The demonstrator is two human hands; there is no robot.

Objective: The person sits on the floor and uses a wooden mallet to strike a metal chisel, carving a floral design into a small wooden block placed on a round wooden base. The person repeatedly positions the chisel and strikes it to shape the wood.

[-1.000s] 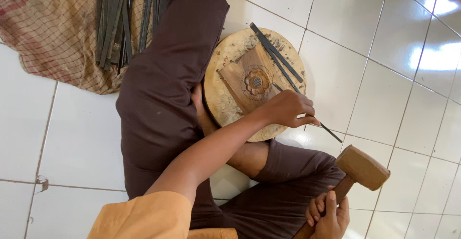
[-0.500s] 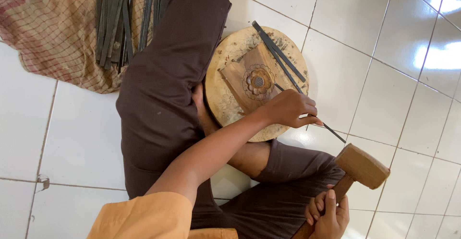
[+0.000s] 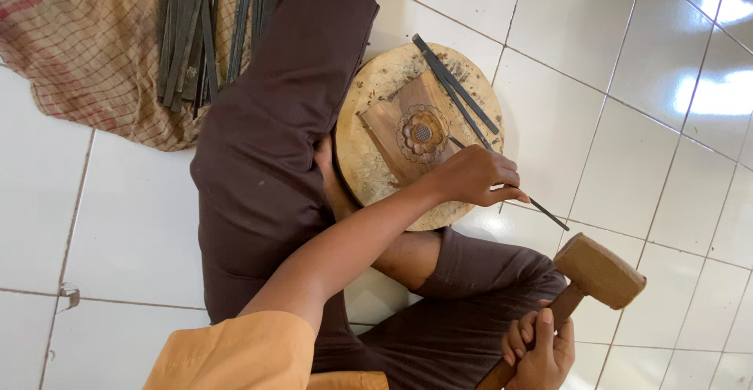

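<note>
Currently —
left hand (image 3: 474, 177): pinching chisel (image 3: 514, 188), tip at carved flower panel (image 3: 414, 133)
right hand (image 3: 540, 347): wrapped round mallet (image 3: 584, 284), off the round block (image 3: 369, 163)
technique: steady tip before striking — short taps

Left hand (image 3: 477, 177) grips chisel (image 3: 510, 186); right hand (image 3: 540, 347) grips mallet (image 3: 584, 284).

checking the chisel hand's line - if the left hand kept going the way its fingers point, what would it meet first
Probably the loose chisels lying on the round wooden block, just beyond the left hand. The fingers point toward them, past the carved flower piece; depth is hard to judge.
</note>
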